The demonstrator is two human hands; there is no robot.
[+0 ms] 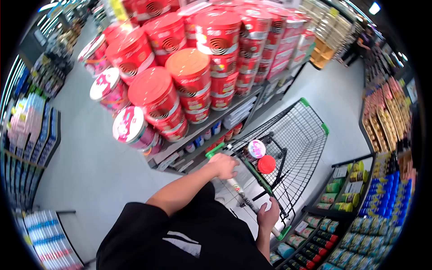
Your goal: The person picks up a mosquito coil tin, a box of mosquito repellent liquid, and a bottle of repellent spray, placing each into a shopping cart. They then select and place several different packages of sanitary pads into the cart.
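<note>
Pale floor (76, 157) runs alongside a display shelf (167, 149) stacked with red tubs (153, 90). Directly ahead of the person stands a wire shopping cart (306, 135), with 2 small tubs (266, 164) near its handle (236, 185). It looks stiff and lightly loaded, so it should roll easily — best held towards the 2 ends of the smooth bar. The left hand (222, 165) reaches out, forearm slanting, fingers curled over the bar; the right hand (268, 213) is nearer the other end — fingers partly bent, grip impossible to tell.
</note>
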